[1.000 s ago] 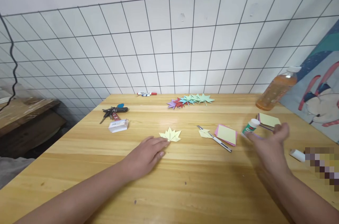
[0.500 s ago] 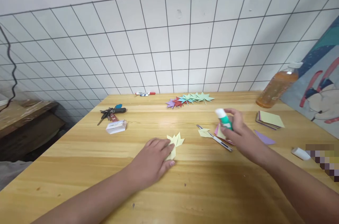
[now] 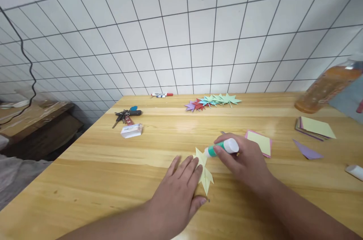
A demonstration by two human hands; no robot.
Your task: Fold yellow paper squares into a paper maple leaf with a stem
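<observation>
Head view: folded paper lies partly under left hand.

Print in view, but none legible

We can read no word, brand or number. We see small dark marks on the white block at left, tiny print on the red-ended marker on the far side, and blurred lettering on the bottle at far right, all too small or smeared to make out.
</observation>
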